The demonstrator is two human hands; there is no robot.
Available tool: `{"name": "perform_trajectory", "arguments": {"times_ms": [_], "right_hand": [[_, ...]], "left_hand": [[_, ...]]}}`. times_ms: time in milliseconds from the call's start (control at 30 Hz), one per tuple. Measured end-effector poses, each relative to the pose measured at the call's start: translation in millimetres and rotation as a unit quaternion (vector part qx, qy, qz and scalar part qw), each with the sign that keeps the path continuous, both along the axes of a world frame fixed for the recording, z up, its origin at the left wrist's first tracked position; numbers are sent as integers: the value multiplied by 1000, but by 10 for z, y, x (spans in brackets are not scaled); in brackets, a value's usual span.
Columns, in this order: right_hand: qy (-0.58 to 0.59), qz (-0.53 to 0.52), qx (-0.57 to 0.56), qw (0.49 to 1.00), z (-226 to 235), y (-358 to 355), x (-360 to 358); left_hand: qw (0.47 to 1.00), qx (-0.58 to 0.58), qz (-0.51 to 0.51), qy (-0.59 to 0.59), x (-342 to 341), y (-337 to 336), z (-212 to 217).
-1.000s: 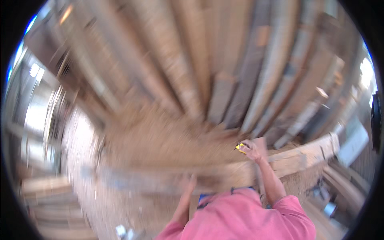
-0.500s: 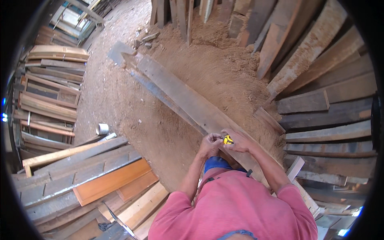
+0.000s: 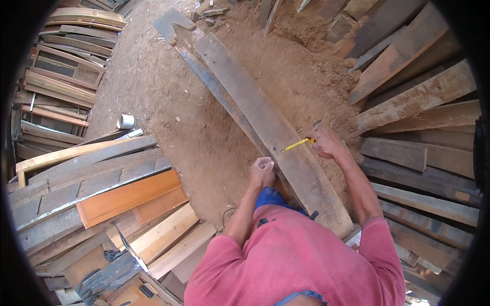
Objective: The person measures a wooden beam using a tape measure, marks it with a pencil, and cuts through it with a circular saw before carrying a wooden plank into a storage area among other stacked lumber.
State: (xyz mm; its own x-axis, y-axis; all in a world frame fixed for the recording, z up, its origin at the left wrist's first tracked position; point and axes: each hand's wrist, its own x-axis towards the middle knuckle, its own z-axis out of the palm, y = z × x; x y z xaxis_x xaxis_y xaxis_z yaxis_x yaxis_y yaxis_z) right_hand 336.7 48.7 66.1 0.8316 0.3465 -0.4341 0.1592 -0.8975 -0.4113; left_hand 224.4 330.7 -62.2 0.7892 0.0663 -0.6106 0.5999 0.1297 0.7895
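Observation:
A long grey-brown wooden plank (image 3: pixel 255 109) lies at a slant in front of me, on top of other timber. My right hand (image 3: pixel 325 143) is just past the plank's right edge, closed around a tape measure (image 3: pixel 312 139) that its fingers mostly cover. From it a short length of yellow measuring tape (image 3: pixel 296 146) reaches over the plank, its tip on or just above the wood. By the plank's left edge is my left hand (image 3: pixel 263 169), fingers curled together; what they hold, if anything, is hidden. The tape's tip is apart from the left hand.
Under the plank runs a bluish, worn beam (image 3: pixel 214 84). Sawdust covers the ground (image 3: pixel 204 148). Boards (image 3: pixel 413 115) lean along the right, with stacked timber (image 3: pixel 61 86) at far left. A white can (image 3: pixel 125 121) stands near an orange-brown panel (image 3: pixel 130 198) on the lower-left pile.
My hands have moved apart. The right hand went right and up with the tape measure, and yellow tape now shows across the plank. The left hand shifted slightly left. The whole view has shifted.

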Motion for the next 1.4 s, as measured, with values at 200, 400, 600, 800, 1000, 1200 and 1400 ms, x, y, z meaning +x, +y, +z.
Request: {"name": "perform_trajectory", "arguments": {"times_ms": [200, 400, 600, 800, 1000, 1200, 1400], "right_hand": [[43, 24, -30, 998, 95, 297, 77], [47, 1, 9, 999, -277, 223, 70], [17, -11, 21, 1000, -437, 143, 54], [13, -16, 22, 1000, -443, 132, 49], [26, -11, 24, 999, -332, 158, 68], [-21, 1, 45, 999, -516, 99, 33], [51, -88, 232, 967, -448, -93, -197]], "left_hand": [[999, 4, 30, 26, 100, -197, -35], [999, 4, 53, 11, 155, -251, -29], [997, -23, 67, -4, 170, -260, -62], [999, 6, 41, 5, 210, -243, -25], [999, 15, 29, 11, 218, -219, -6], [996, 81, 37, 10, 203, -389, 168], [994, 105, 1, 42, 142, -430, 225]]}}
